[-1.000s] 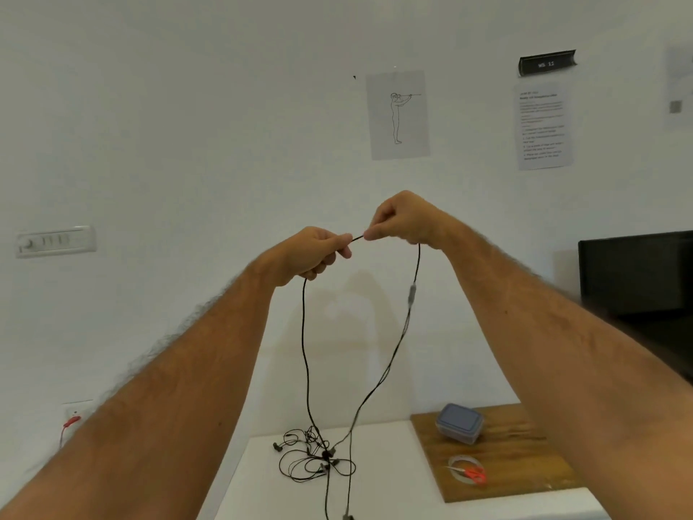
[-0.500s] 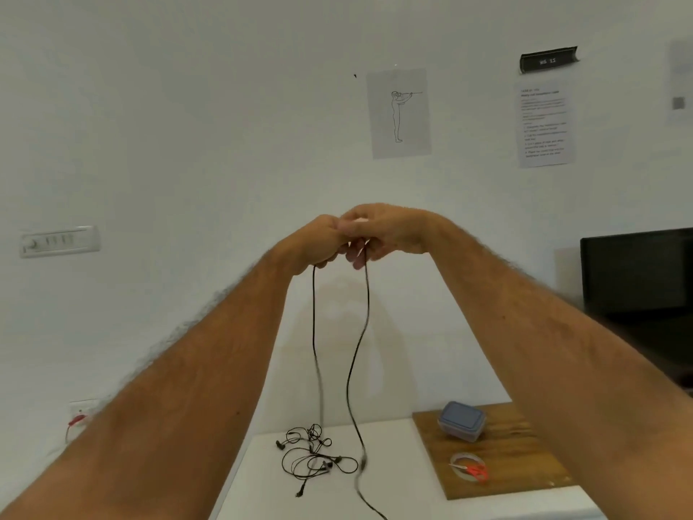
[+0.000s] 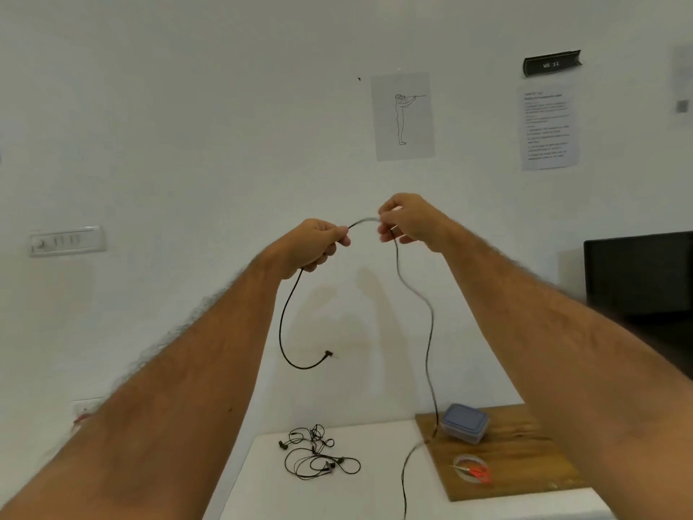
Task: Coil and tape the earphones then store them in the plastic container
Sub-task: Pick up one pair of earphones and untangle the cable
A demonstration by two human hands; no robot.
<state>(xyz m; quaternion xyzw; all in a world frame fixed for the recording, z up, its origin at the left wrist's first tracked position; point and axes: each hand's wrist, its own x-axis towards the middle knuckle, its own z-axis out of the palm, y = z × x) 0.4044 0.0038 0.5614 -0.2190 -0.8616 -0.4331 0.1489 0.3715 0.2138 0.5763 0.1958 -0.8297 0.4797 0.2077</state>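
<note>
Black, limp earphone cable (image 3: 416,294) is hanging between both hands: left hand (image 3: 315,243) and right hand (image 3: 408,223) are each pinching it, slack trailing toward 6 o'clock; light, tangle-prone, best gripped near the plug (image 3: 329,355).

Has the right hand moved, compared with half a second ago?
Yes. The right hand has moved right, away from the left hand, now under the drawing sheet on the wall.
</note>
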